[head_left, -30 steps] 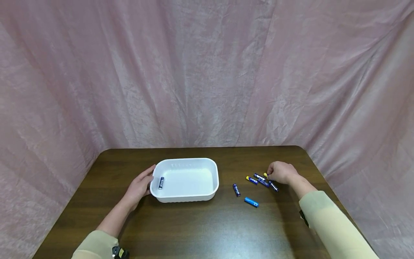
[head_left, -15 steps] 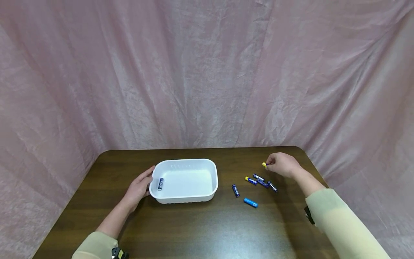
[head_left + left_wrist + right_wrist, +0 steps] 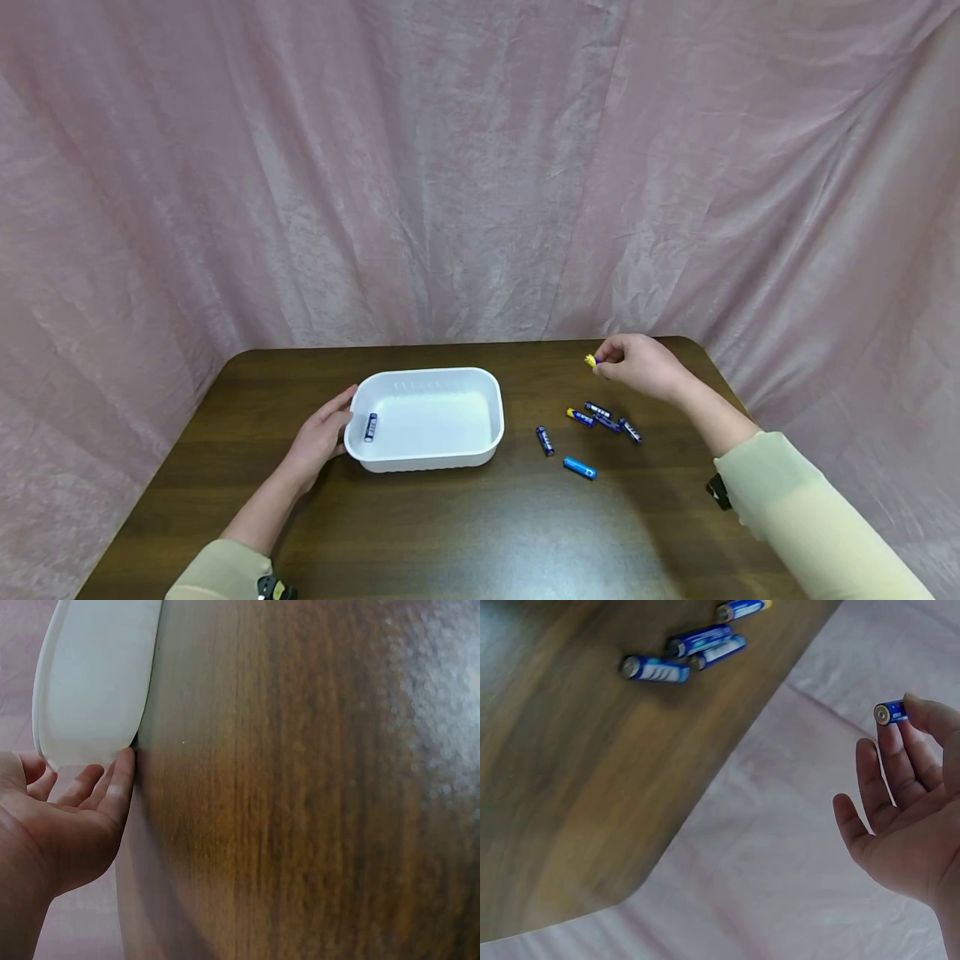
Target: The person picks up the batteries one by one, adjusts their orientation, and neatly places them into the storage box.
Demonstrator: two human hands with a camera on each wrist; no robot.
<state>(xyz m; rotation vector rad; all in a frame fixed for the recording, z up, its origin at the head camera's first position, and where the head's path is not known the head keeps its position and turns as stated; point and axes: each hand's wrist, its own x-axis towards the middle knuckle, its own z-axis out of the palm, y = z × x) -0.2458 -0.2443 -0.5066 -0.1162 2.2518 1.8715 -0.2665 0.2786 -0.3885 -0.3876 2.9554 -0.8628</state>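
Observation:
My right hand [image 3: 643, 365] is raised over the far right of the table, pinching a blue battery with a yellow end [image 3: 591, 361] between thumb and fingertips. The right wrist view shows the flat metal end of this battery [image 3: 885, 713], while the other fingers are spread below it. At the left end of a white plastic tray [image 3: 442, 421], my left hand [image 3: 317, 443] rests with its fingertips against the outer wall. One dark blue battery [image 3: 371, 427] lies inside the tray near that end.
Below the right hand lies a loose group of dark blue batteries, one with a yellow end [image 3: 581, 417]. Nearer the tray are another dark blue battery [image 3: 545, 441] and a light blue one [image 3: 580, 468]. A pink curtain [image 3: 450, 167] hangs behind the brown wooden table [image 3: 420, 533].
My right hand has lifted the yellow-ended battery out of the group and moved it up, away from me and slightly left. My left hand stays at the tray.

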